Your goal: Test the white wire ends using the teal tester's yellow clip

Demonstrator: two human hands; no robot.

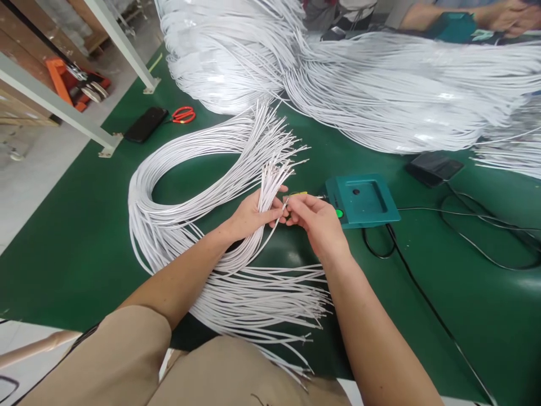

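Note:
My left hand is wrapped round a bundle of white wires, whose ends point up and to the right. Close beside it, my right hand pinches the tip of one wire near my left fingertips. The rest of the coiled white wires loops round to the left on the green table, with more loose ends spread below my hands. Just right of my right hand sits a teal device with a lit green button and a shallow tray on top. A small yellow item shows behind my right fingers.
Large heaps of white wires lie across the back of the green table. A black phone and red-handled scissors rest at back left. A black box and black cables are at right. Another person's hands show at top right.

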